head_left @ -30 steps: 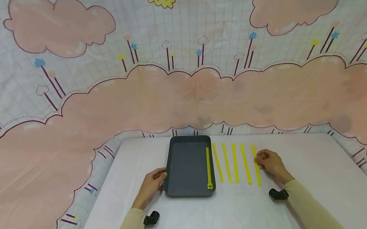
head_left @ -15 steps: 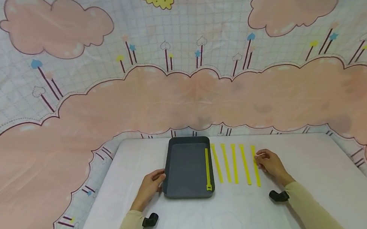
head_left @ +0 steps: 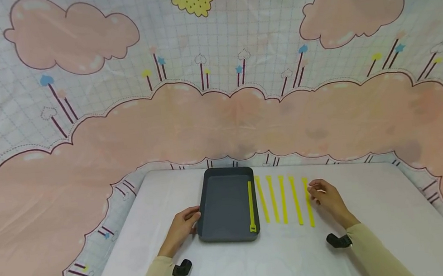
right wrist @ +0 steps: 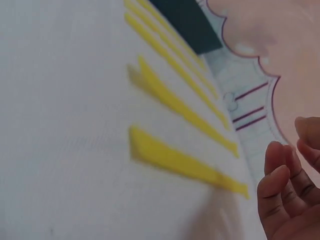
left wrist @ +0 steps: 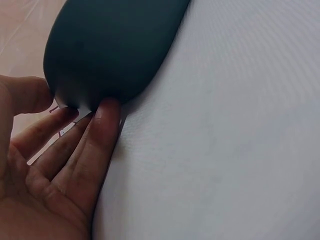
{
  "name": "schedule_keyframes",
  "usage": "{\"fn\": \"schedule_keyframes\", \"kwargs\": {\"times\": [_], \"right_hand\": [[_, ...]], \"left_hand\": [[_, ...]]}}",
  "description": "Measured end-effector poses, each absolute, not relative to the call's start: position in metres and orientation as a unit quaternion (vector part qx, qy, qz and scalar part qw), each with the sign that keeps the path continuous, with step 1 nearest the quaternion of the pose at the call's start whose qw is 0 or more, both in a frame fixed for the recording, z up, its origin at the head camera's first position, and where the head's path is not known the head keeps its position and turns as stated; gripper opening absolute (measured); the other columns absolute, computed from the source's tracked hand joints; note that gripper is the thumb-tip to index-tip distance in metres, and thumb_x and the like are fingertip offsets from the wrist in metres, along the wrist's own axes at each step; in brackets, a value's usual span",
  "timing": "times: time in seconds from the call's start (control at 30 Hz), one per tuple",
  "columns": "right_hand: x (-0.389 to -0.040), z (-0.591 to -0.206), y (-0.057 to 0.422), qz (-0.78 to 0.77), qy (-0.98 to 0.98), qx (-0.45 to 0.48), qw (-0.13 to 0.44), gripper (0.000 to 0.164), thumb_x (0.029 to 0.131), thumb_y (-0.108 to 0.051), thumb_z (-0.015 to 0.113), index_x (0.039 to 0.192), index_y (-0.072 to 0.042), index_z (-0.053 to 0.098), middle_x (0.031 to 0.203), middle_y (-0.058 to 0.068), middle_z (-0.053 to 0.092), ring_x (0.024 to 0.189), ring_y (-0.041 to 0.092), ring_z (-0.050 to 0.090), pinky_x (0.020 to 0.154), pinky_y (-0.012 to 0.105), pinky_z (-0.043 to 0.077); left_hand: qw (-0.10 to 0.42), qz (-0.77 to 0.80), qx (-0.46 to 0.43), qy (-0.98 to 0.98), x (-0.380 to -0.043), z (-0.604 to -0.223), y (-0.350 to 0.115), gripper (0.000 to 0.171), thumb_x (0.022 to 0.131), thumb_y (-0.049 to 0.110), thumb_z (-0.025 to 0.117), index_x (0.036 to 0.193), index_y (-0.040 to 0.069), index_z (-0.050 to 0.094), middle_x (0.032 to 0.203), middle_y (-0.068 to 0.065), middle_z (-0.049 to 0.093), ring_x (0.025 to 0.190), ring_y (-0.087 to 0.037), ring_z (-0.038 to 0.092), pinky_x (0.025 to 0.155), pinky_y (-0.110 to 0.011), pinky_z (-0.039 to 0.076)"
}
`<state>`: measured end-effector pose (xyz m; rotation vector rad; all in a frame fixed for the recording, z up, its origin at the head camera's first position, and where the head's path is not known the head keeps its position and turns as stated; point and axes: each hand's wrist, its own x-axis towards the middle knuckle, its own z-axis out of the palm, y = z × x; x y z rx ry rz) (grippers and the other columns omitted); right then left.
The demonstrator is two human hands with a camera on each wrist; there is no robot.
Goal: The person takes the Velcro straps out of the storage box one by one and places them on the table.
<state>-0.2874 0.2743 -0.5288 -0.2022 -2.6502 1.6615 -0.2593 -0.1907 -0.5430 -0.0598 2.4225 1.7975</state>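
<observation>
My left hand (head_left: 179,228) rests at the left side of a dark grey tray (head_left: 223,210). In the left wrist view its fingertips (left wrist: 106,117) touch the tray's outer wall, with the thumb higher up near the rim. Inside the tray, along its right wall, lies a yellow strap (head_left: 251,207) with a slotted head. My right hand (head_left: 328,199) is beside the rightmost yellow strap (head_left: 309,210) on the table. Nothing is between its loosely bent fingers (right wrist: 272,185); the right wrist view shows them apart from that strap (right wrist: 185,165).
Several more yellow straps (head_left: 283,203) lie roughly parallel on the white table (head_left: 269,264), between tray and right hand. A cartoon-printed curtain (head_left: 224,124) rises behind the table's far edge. Black wrist devices (head_left: 182,267) sit at both sleeves.
The head view has shifted slightly, so the scene sits a little lower. Both hands, the tray and the straps keep nearly the same places.
</observation>
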Motion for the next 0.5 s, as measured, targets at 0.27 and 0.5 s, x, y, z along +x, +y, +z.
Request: {"fn": "schedule_keyframes", "kwargs": {"times": [0.27,0.5], "right_hand": [[-0.282,-0.505,0.253,0.519,-0.855,-0.016,0.026,0.031,0.099,-0.025,0.061,0.12,-0.003,0.056,0.108,0.013,0.061,0.09,0.027,0.062,0.068,0.028,0.053],[-0.275,-0.491,0.236,0.522,-0.851,0.03,0.049,0.03,0.096,-0.023,0.064,0.117,-0.001,0.058,0.106,0.016,0.063,0.084,0.016,0.062,0.066,0.023,0.05]], "left_hand": [[0.061,0.594,-0.022,0.802,-0.258,-0.543,-0.191,0.039,0.098,0.017,0.059,0.135,0.003,0.058,0.131,-0.022,0.062,0.109,-0.025,0.064,0.07,-0.032,0.058],[0.053,0.599,-0.009,0.799,-0.259,-0.546,-0.191,0.039,0.098,0.015,0.059,0.135,0.002,0.057,0.129,-0.022,0.063,0.104,-0.024,0.065,0.067,-0.03,0.057]]}}
